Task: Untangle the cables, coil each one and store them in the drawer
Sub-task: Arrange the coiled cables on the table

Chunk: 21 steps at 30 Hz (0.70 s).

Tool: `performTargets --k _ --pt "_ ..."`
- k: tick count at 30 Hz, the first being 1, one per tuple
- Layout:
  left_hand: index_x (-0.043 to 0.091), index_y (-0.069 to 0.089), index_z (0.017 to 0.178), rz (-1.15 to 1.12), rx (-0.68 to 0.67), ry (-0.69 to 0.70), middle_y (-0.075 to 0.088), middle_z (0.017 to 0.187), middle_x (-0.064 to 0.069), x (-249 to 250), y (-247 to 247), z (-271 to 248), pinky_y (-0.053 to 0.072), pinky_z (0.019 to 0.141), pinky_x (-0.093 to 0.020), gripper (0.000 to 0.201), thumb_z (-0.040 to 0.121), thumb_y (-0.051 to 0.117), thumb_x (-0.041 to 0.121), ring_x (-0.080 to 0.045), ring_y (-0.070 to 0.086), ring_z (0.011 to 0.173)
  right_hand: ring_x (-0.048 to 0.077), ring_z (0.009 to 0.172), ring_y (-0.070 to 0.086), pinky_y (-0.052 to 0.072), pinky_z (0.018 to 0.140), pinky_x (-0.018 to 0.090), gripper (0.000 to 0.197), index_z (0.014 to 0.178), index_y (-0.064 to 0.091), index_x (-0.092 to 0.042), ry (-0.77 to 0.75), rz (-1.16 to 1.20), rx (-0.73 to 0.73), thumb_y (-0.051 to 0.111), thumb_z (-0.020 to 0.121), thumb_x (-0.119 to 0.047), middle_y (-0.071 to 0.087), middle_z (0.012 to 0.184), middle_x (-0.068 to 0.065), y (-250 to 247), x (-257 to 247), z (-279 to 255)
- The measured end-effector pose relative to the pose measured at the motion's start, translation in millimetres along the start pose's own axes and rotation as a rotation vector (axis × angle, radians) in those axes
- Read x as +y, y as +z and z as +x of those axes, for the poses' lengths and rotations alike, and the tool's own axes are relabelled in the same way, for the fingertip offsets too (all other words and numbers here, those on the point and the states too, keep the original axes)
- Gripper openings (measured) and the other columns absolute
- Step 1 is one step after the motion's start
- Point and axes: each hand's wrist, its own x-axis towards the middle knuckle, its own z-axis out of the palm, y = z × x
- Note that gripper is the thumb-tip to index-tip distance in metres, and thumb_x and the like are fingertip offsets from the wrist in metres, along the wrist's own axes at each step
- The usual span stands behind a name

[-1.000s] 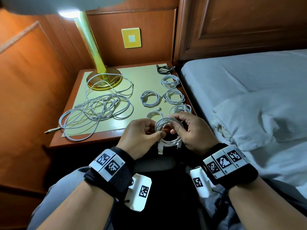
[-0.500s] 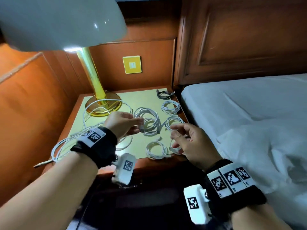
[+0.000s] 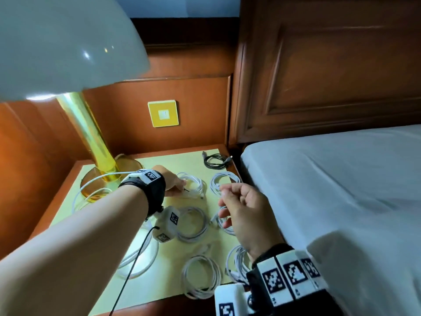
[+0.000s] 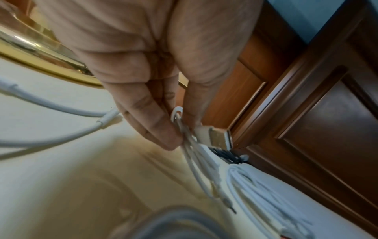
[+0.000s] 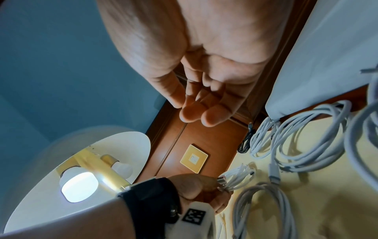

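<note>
Several white cables sit on the bedside tabletop [image 3: 173, 164], scanning left to right: lamp [image 3: 98, 156] at far left with loose uncoiled cable [image 3: 95, 181] looped round its brass base, that part still to be untangled. Next, left hand [image 3: 170, 182] reaches across, thumb and fingers [image 4: 155, 129] pinching one edge of a freshly coiled white cable [image 3: 193, 184], both plugs bunched at the pinch per left wrist view. Coil hangs low to the tabletop, touching or just above, cannot tell. Other finished white coils lie in rows to the right, e.g. middle coil [image 3: 191, 223] and near-edge coil [image 3: 201, 277]; black coil [image 3: 215, 160] at the back corner. Right hand [image 3: 243, 210] hovers over the right column, fingers loosely curled, holding nothing, palm empty in right wrist view. Bed [image 3: 330, 179] at far right. Drawer not in view.

Step judged: setting this coil down in a free spot in the rows. To do it well: lay it flat before letting go so the loops don't spring open, keep plug ends tucked under the loops, place it apart from neighbouring coils and well clear of the loose tangle so nothing re-snags. Right hand could press the loops flat as the pinch releases
</note>
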Motion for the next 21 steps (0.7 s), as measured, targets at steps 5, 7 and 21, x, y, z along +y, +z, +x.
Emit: performTargets --k 5,7,21 --pt "-0.005 0.070 0.087 0.424 0.025 0.094 0.075 0.077 -0.013 2.1 -14.0 4.8 0.062 0.068 -0.033 0.037 0.085 0.079 0.031 -0.024 0.072 0.064 0.008 0.055 0.060 0.051 0.053 0.032 0.009 0.094 0.068 -0.018 -0.011 -0.011 0.002 0.059 0.097 -0.019 0.064 0.066 -0.005 10.3 1.9 5.9" --pt "-0.005 0.071 0.095 0.533 0.060 0.218 0.075 0.091 -0.016 4.6 -27.9 -8.7 0.062 0.072 -0.033 0.030 0.090 0.072 0.025 -0.026 0.074 0.077 0.009 0.055 0.061 0.051 0.054 0.033 0.009 0.092 0.068 -0.019 -0.015 -0.018 0.006 0.060 0.097 -0.020 0.064 0.066 -0.005 15.0 -0.1 3.5" --pt "0.006 0.071 0.092 -0.289 0.241 0.242 0.075 0.087 -0.014 -149.7 -140.3 -217.5 0.057 0.054 -0.027 0.007 0.094 0.067 0.011 -0.018 0.066 0.063 0.010 0.063 0.065 0.047 0.059 0.026 0.008 0.096 0.066 -0.021 -0.075 -0.367 -0.245 0.059 0.097 -0.024 0.070 0.080 -0.001 70.8 -30.2 -82.7"
